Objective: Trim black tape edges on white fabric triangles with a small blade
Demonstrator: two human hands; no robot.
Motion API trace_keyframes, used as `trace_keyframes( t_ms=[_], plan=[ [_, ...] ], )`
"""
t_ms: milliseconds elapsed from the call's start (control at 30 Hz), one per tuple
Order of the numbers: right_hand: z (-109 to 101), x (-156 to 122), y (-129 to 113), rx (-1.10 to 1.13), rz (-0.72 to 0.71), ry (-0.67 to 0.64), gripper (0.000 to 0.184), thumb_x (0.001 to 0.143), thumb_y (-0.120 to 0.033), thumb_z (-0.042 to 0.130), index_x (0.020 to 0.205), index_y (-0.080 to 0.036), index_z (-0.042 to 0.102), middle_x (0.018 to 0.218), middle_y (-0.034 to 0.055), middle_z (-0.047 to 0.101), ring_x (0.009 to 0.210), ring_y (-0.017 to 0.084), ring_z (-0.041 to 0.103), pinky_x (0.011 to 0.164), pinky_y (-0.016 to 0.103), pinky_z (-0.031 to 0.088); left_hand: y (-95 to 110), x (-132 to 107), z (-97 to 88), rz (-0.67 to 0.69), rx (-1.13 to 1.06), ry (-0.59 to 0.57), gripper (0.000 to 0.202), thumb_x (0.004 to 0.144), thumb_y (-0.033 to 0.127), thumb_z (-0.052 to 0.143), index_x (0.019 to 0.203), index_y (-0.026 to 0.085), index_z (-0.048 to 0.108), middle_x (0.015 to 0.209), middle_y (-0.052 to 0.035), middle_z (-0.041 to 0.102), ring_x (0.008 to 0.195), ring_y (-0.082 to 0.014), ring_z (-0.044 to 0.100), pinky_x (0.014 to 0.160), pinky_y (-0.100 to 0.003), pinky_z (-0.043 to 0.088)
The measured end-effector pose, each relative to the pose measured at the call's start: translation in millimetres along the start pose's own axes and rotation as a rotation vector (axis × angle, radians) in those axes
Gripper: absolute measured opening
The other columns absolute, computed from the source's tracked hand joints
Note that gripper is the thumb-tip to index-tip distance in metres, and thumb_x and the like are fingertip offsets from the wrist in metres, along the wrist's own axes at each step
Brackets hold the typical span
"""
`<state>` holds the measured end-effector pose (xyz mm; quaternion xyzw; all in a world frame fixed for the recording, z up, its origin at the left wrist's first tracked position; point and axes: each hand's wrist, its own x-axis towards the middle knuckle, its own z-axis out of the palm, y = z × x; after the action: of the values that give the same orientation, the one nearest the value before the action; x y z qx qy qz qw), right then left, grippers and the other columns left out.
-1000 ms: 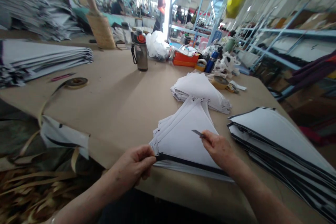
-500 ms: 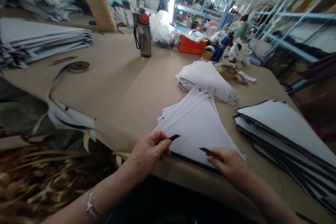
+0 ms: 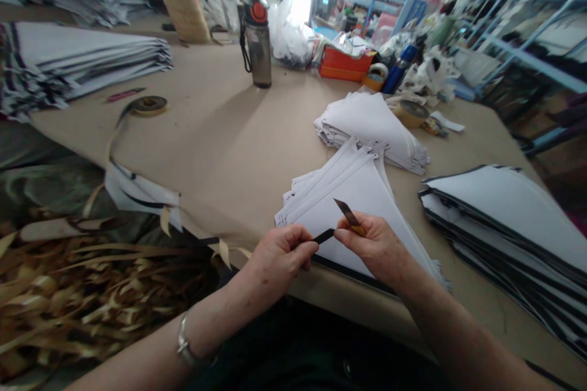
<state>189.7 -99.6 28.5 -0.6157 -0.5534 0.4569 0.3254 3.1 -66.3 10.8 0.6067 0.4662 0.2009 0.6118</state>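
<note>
My left hand (image 3: 283,255) is closed in a pinch on the end of a black strip (image 3: 323,236) lifted off the near edge of a fan of white triangular fabric pieces (image 3: 355,201). My right hand (image 3: 373,245) is closed round a small blade (image 3: 347,215) with a yellowish handle, its tip pointing up and left beside the strip's end. Both hands hover over the near edge of the tan table (image 3: 215,140).
More stacks lie about: white triangles (image 3: 372,128) behind, black-edged pieces (image 3: 504,208) at right, a grey pile (image 3: 77,61) at far left. A bottle (image 3: 259,43), tape rolls (image 3: 147,105), an orange box (image 3: 345,63) and clutter sit at the back. Peeled tan strips (image 3: 87,293) heap at left.
The left hand peeled the black strip's end up off the piece's near edge. The right hand came in from the right and raised the blade to the strip's end. The camera tilted down.
</note>
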Motion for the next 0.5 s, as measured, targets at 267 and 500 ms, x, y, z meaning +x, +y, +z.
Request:
trace_keyframes(
  t_ms=[267, 500],
  plan=[
    [-75.1, 15.3, 13.6, -0.047, 0.015, 0.214, 0.022, 0.077, -0.039, 0.056, 0.076, -0.017, 0.051, 0.055, -0.0062, 0.036, 0.046, 0.006, 0.027, 0.043, 0.02, 0.023, -8.2, -5.5, -38.1, -0.015, 0.172, -0.006, 0.033, 0.073, 0.048, 0.05, 0.061, 0.018, 0.057, 0.054, 0.0004, 0.052, 0.053, -0.0135, 0.045, 0.052, -0.024, 0.035],
    [-124.0, 91.8, 53.0, -0.172, 0.019, 0.405, 0.018, 0.068, -0.035, 0.054, 0.065, -0.018, 0.048, 0.051, -0.0067, 0.038, 0.044, 0.006, 0.028, 0.043, 0.02, 0.021, -29.3, -18.3, -58.9, -0.09, 0.239, 0.054, 0.046, 0.073, 0.063, 0.047, 0.061, 0.02, 0.059, 0.056, -0.0003, 0.053, 0.059, -0.0165, 0.049, 0.053, -0.023, 0.04]
  ],
)
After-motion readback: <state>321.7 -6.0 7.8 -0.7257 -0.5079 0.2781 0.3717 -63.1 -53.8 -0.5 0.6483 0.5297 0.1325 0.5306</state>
